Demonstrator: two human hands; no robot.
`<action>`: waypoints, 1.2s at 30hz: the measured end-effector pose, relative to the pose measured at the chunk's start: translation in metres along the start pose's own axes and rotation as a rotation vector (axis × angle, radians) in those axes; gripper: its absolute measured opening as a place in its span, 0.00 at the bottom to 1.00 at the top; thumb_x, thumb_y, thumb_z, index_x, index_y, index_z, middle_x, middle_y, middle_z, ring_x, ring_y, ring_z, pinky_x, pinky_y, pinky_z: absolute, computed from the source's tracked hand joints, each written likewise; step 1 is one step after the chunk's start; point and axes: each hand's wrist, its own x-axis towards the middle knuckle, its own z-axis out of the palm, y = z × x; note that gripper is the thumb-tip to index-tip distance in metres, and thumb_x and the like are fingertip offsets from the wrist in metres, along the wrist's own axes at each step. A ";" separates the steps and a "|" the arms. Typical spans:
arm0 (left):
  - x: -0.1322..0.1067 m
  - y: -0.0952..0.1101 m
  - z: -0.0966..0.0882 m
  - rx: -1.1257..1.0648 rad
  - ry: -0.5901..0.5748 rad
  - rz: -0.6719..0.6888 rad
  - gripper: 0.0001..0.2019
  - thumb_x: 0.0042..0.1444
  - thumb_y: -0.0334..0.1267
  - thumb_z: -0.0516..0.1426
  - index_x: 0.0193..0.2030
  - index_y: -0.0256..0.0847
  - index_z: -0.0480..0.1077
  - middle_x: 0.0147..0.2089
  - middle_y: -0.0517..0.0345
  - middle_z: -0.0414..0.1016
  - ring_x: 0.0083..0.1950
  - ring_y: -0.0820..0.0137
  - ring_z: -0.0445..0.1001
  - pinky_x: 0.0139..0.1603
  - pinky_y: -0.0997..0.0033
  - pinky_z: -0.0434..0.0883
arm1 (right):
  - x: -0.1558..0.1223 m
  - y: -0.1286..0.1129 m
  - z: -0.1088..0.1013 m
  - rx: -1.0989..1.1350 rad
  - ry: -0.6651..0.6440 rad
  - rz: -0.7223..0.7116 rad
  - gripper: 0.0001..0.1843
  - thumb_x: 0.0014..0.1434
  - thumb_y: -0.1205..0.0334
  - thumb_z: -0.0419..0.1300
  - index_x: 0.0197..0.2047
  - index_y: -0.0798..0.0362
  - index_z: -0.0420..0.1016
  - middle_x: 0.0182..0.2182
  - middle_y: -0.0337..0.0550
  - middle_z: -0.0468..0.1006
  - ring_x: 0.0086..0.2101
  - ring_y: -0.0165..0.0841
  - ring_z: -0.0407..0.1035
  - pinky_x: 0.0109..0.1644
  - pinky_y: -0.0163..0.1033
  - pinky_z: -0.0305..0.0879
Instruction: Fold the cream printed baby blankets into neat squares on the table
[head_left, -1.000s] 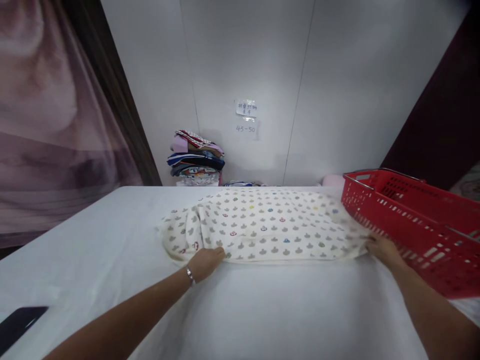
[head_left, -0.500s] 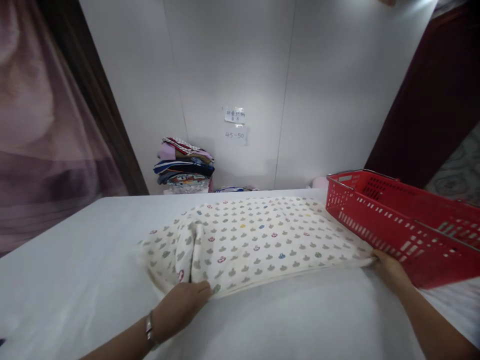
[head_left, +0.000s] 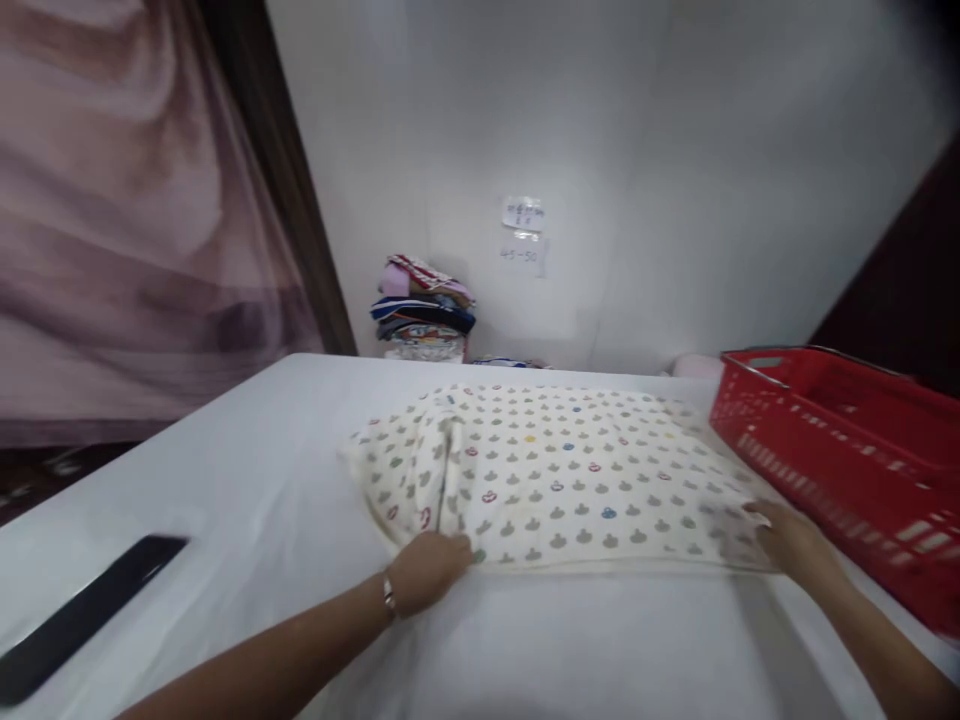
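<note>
Head view: left fingers (head_left: 456, 550) still pinch cloth (head_left: 555, 465); right fingers (head_left: 772, 522), grip unclear, shifted inward.

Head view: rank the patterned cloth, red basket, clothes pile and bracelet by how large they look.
1. Patterned cloth
2. Red basket, cut off by the picture's edge
3. Clothes pile, farther back
4. Bracelet

Dim light; pale sheen on wall (head_left: 585, 130); signs (head_left: 523, 214) blurred; cloth (head_left: 577, 475) smeared near right hand (head_left: 793, 545).
</note>
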 end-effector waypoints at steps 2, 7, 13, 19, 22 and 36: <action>0.000 0.002 -0.002 0.000 0.025 0.000 0.11 0.61 0.34 0.45 0.33 0.39 0.67 0.36 0.54 0.73 0.31 0.69 0.73 0.29 0.71 0.65 | -0.011 -0.057 0.023 0.081 -0.076 -0.155 0.19 0.51 0.56 0.50 0.41 0.51 0.76 0.45 0.49 0.76 0.46 0.45 0.70 0.50 0.48 0.67; -0.017 -0.008 -0.014 -0.133 0.171 -0.007 0.15 0.59 0.48 0.50 0.44 0.41 0.68 0.45 0.53 0.74 0.40 0.67 0.75 0.35 0.71 0.69 | -0.075 -0.181 0.064 0.153 -0.294 -0.633 0.26 0.59 0.48 0.48 0.58 0.45 0.65 0.61 0.42 0.59 0.60 0.44 0.52 0.61 0.55 0.52; -0.080 -0.083 -0.050 -0.348 0.651 -0.535 0.20 0.56 0.52 0.52 0.50 0.42 0.68 0.52 0.53 0.73 0.49 0.67 0.72 0.47 0.71 0.68 | -0.090 -0.191 0.067 0.043 -0.378 -0.663 0.28 0.60 0.46 0.48 0.62 0.41 0.58 0.63 0.40 0.52 0.62 0.44 0.46 0.63 0.59 0.46; -0.129 -0.179 -0.072 -0.596 1.038 -1.104 0.18 0.51 0.51 0.53 0.36 0.39 0.74 0.30 0.58 0.77 0.27 0.73 0.70 0.28 0.76 0.65 | -0.096 -0.222 0.060 0.090 -0.362 -0.674 0.31 0.59 0.46 0.50 0.64 0.42 0.55 0.64 0.42 0.51 0.62 0.46 0.44 0.63 0.58 0.47; -0.137 -0.203 -0.077 -0.728 1.125 -1.185 0.21 0.51 0.53 0.51 0.29 0.36 0.74 0.19 0.61 0.70 0.18 0.77 0.60 0.21 0.76 0.59 | -0.111 -0.271 0.063 0.150 -0.365 -0.821 0.32 0.59 0.48 0.51 0.65 0.42 0.51 0.63 0.43 0.54 0.62 0.44 0.47 0.63 0.54 0.49; -0.193 -0.199 -0.013 -0.588 0.851 -0.929 0.18 0.52 0.52 0.52 0.36 0.42 0.74 0.27 0.62 0.74 0.29 0.72 0.70 0.30 0.76 0.64 | -0.124 -0.332 0.075 0.248 -0.290 -1.029 0.16 0.58 0.68 0.47 0.45 0.51 0.72 0.37 0.48 0.73 0.37 0.36 0.68 0.40 0.42 0.67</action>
